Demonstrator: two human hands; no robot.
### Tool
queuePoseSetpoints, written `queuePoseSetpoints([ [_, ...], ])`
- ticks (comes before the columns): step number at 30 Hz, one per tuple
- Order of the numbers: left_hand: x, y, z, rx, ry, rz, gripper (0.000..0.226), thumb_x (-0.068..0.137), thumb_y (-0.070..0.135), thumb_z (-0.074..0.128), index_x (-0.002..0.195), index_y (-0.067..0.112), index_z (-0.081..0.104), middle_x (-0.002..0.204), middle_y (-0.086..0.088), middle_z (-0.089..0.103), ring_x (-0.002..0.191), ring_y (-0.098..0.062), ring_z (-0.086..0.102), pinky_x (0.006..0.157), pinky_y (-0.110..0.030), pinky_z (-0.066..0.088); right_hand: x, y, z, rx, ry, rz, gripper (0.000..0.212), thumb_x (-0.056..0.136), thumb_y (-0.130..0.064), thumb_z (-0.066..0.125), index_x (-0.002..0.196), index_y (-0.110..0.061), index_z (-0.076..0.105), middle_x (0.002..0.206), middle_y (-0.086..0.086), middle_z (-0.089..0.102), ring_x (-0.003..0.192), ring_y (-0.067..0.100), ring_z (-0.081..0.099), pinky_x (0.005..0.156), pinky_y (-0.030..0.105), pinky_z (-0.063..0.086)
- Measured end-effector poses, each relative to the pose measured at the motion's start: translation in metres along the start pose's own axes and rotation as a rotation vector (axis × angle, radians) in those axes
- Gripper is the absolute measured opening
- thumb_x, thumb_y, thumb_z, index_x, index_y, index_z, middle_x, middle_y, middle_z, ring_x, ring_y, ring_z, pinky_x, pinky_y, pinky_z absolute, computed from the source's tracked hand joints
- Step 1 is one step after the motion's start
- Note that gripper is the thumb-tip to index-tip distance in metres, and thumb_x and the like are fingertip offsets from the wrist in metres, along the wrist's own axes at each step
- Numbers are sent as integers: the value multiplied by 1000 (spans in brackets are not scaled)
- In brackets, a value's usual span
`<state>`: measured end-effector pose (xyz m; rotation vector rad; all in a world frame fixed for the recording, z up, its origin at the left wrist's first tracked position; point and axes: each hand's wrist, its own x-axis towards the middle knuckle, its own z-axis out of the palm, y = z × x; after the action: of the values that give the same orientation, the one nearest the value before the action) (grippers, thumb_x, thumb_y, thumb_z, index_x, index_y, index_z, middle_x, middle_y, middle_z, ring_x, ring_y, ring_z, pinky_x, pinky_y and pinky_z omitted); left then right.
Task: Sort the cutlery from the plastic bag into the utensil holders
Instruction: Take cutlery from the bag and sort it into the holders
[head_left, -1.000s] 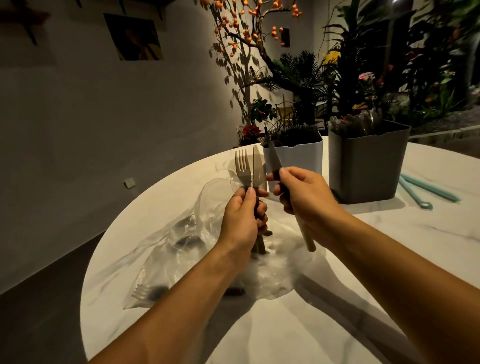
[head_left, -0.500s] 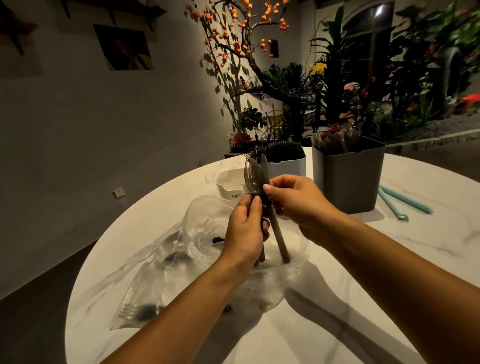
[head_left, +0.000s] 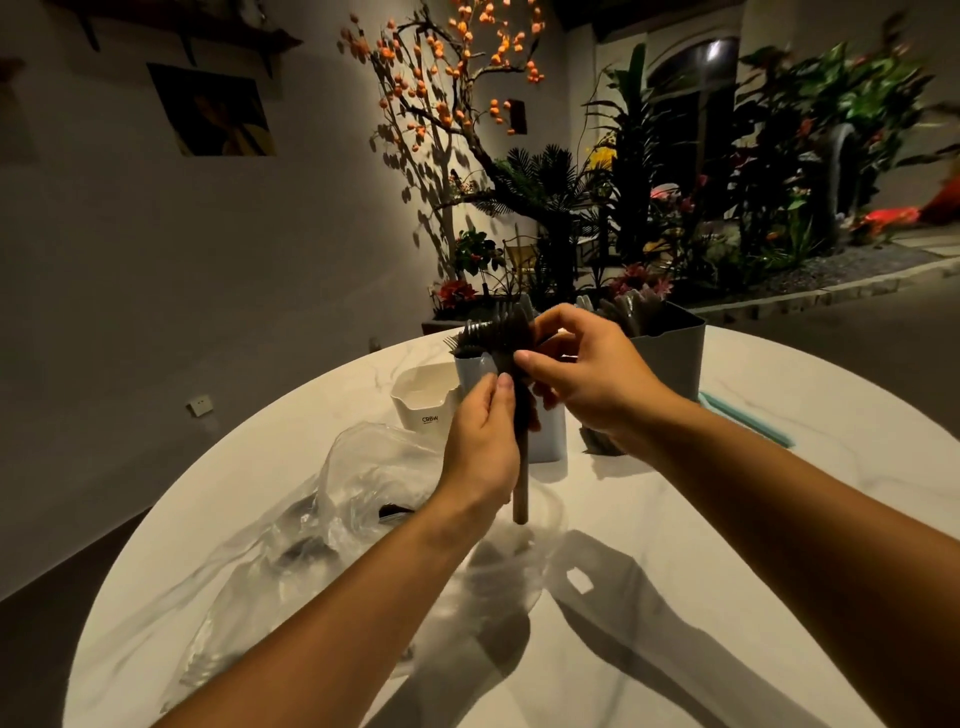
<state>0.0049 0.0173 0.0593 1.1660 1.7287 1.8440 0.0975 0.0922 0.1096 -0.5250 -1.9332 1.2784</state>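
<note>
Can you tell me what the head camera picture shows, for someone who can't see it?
Two hands hold dark cutlery upright over a round white table: the left hand grips the handles, the right hand pinches near the tops. A clear plastic bag lies left; utensil holders stand behind.

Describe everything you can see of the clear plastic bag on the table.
The plastic bag is thin, clear and crumpled, lying slack and spread out on the white marble-look table, left of and under the left forearm. Its raised mouth faces the holders. A few dark cutlery pieces show dimly through the film; their types are hard to tell. Neither hand touches it.
</note>
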Motion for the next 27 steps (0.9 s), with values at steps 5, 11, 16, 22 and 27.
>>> queuePoseSetpoints([
  [5,13,16,23,-39,-17,19,27,108,29,35,98,37,59,95,15,69,94,-2,65,80,-18,51,11,-10,-32,-64,22,3,10,97,-12,56,105,-17,61,96,6,68,84,19,68,65,29,55],
  [11,40,43,46,60,23,68,29,109,32,35,101,22,62,99,1,65,97,-12,60,81,-23,48,26,-23,-66,-171,152,-27,8,98,-14,56,104,-11,60,92,8,68,77,18,66,56,25,54],
  [16,61,62,61,50,-78,108,28,109,28,36,109,22,63,103,0,64,95,-8,59,89,-22,51,39,-27,-89,-199,244,-74,11,96,-13,59,107,-13,58,95,5,66,79,15,66,58,23,54],
  [22,75,79,79,-11,-173,82,28,110,25,33,97,24,58,85,-2,64,77,-10,60,67,-22,48,54,-33,-110,-154,318,-148,13,97,-11,57,109,-14,55,103,2,63,90,16,68,71,26,58],
  [27,86,94,87,-74,-186,84,30,110,23,34,95,24,60,84,-1,67,69,-9,63,62,-25,50,63,-38,-123,-169,370,-220,14,97,-11,57,109,-15,54,103,0,63,89,12,66,63,18,56],
])
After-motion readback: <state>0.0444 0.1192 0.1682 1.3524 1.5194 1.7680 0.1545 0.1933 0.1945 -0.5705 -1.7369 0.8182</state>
